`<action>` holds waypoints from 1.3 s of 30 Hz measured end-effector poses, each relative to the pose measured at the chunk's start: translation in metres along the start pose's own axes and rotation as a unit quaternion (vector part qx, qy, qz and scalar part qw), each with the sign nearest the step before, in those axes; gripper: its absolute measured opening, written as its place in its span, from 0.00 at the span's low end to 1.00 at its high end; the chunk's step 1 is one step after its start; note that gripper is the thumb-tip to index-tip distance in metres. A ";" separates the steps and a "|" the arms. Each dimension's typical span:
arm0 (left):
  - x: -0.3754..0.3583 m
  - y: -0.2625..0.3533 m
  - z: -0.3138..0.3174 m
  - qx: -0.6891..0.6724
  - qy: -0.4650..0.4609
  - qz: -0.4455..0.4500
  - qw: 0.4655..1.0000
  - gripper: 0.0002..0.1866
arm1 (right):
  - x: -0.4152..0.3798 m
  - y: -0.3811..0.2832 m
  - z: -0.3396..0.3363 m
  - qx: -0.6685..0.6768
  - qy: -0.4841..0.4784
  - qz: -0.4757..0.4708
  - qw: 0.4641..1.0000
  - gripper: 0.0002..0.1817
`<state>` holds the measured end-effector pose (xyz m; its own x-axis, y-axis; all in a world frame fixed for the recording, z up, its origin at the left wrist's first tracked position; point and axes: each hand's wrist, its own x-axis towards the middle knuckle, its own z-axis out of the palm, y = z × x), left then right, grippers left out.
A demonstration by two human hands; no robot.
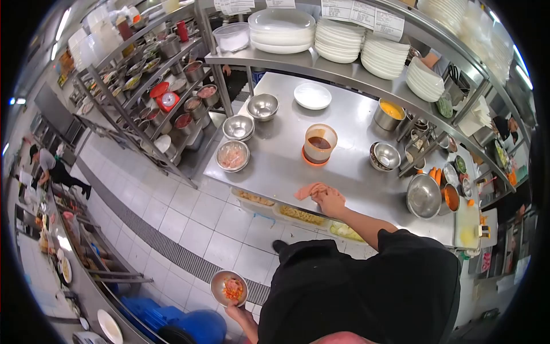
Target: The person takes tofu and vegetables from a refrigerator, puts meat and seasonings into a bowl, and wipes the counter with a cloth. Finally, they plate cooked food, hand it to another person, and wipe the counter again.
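Observation:
My left hand (239,314) is low at the left, out over the floor, closed on the rim of a metal bowl (214,285). Inside the bowl lie orange and pinkish food pieces (233,289). My right hand (332,202) is at the front edge of the steel table (269,160), its fingers closed on an orange-pink cloth (310,190) that touches the tabletop. Just beyond the cloth stands a plastic tub of brown sauce (318,143), on an orange base. A metal bowl of pale pink food (232,155) sits at the table's left corner.
Stacked plates (339,40) fill the shelf above the table. Food bins (303,215) sit under its front edge. A large metal bowl (424,196) stands right. Blue containers (195,327) are on the floor lower left. Another person (54,169) works far left.

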<state>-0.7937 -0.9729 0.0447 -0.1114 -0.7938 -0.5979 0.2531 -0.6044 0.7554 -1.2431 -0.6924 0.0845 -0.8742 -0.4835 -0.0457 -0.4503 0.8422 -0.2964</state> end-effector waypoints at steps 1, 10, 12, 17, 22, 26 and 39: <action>0.015 0.008 0.014 -0.013 -0.028 0.011 0.999 0.32 | 0.007 -0.014 0.000 0.013 -0.012 0.003 1.000 0.18; 0.118 0.115 0.119 -0.005 -0.118 0.068 0.991 0.37 | 0.182 -0.067 0.033 0.004 -0.014 0.028 1.000 0.22; 0.131 0.134 0.101 -0.040 -0.101 0.038 0.993 0.36 | 0.197 -0.083 0.018 -0.033 -0.106 -0.021 0.994 0.19; 0.149 0.162 0.081 -0.131 0.002 0.024 0.991 0.30 | 0.246 -0.154 -0.095 -0.044 -0.239 -0.011 0.970 0.16; 0.170 0.185 0.104 -0.194 0.057 0.041 0.979 0.31 | 0.309 -0.290 -0.164 0.014 -0.207 -0.180 0.961 0.20; 0.263 0.205 0.108 -0.166 -0.006 0.063 0.984 0.32 | 0.374 -0.372 -0.083 0.292 -0.153 -0.283 0.901 0.16; 0.533 0.441 0.319 -0.069 -0.223 0.155 0.960 0.34 | 0.413 -0.561 -0.020 0.250 -0.015 -0.210 0.945 0.19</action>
<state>-1.0479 -1.6838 0.1445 -0.4025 -0.9027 -0.1519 0.4625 -0.3437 0.8173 -1.3554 -1.3599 0.2513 -0.6288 -0.7628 0.1508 -0.6076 0.3610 -0.7074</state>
